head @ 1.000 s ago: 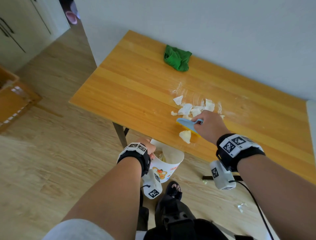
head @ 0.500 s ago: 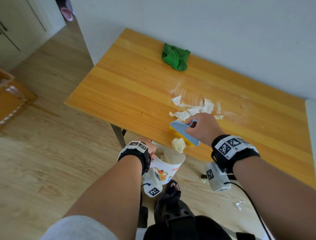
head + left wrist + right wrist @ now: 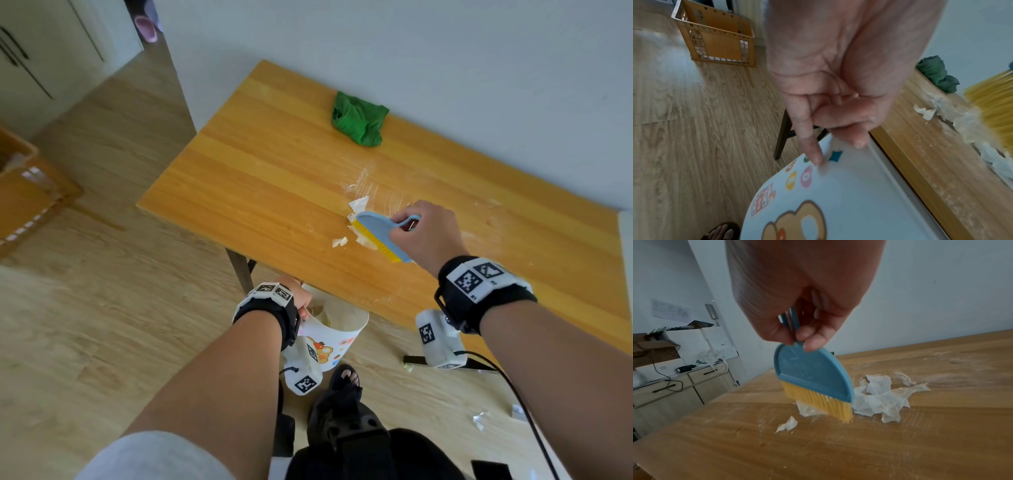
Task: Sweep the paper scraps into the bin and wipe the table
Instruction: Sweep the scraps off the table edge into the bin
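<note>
My right hand [image 3: 421, 233] [image 3: 797, 339] grips the handle of a blue brush [image 3: 376, 236] [image 3: 813, 374]. Its yellow bristles press into a pile of white paper scraps [image 3: 358, 205] [image 3: 879, 399] in the middle of the wooden table [image 3: 274, 178]. One small scrap [image 3: 339, 242] [image 3: 787, 425] lies apart, nearer the front edge. My left hand [image 3: 298, 296] [image 3: 836, 151] pinches the rim of a white bin [image 3: 339, 329] [image 3: 849, 194] with cartoon stickers, held just below the table's front edge. A crumpled green cloth [image 3: 359, 123] [image 3: 937, 73] lies at the back by the wall.
White dust smears [image 3: 376, 186] mark the tabletop around the pile. An orange crate [image 3: 24, 192] [image 3: 719, 39] stands on the floor to the left. A few scraps [image 3: 479, 419] lie on the floor at the right. My sandalled foot [image 3: 346, 380] is beside the bin.
The brush swept one scrap off the front edge toward the bin, then moved back away from me onto the scrap pile. My left hand kept the bin under the edge.
</note>
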Motion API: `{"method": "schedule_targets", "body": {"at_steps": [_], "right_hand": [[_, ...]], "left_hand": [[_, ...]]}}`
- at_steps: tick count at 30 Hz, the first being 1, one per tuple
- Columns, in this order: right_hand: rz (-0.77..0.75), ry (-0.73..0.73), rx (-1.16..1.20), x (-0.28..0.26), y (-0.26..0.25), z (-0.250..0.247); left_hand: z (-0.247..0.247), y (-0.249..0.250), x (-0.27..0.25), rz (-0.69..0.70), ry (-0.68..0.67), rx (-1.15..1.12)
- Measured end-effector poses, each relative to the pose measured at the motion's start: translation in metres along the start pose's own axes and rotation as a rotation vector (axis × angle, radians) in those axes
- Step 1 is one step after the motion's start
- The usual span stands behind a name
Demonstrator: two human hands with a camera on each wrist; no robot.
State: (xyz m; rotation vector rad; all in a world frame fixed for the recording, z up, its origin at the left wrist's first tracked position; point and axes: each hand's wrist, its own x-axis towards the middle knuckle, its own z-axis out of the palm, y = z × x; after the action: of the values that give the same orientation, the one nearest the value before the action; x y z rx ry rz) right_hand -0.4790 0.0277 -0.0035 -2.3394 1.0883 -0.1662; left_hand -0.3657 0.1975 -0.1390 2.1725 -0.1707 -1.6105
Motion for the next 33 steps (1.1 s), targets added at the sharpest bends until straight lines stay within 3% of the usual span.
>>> {"method": "schedule_targets", "body": {"at_steps": [5, 9, 12, 14, 19, 27, 33], "right_hand": [[0.080, 0.066, 0.160, 0.004, -0.004, 0.004], [0.086, 0.043, 0.121, 0.006, -0.007, 0.004], [0.103, 0.147, 0.170, 0.009, -0.006, 0.000], [0.037, 0.189, 0.066, 0.011, -0.004, 0.000], [-0.185, -0.027, -0.340, 0.015, 0.005, 0.016], [-0.176, -0.228, -0.307, 0.001, 0.003, 0.031], [-0.160, 0.007, -0.151, -0.002, -0.006, 0.021]], "left_hand": [[-0.007, -0.004, 0.003, 0.006, 0.021, -0.052], [-0.008, -0.005, 0.004, 0.012, 0.023, -0.069], [-0.008, -0.004, 0.004, 0.010, 0.015, -0.061], [-0.009, -0.005, 0.005, 0.012, 0.004, -0.055], [-0.011, -0.006, 0.005, 0.017, 0.004, -0.069], [-0.012, -0.009, 0.006, 0.030, 0.004, -0.082], [-0.013, -0.012, 0.005, 0.049, 0.004, -0.072]]}}
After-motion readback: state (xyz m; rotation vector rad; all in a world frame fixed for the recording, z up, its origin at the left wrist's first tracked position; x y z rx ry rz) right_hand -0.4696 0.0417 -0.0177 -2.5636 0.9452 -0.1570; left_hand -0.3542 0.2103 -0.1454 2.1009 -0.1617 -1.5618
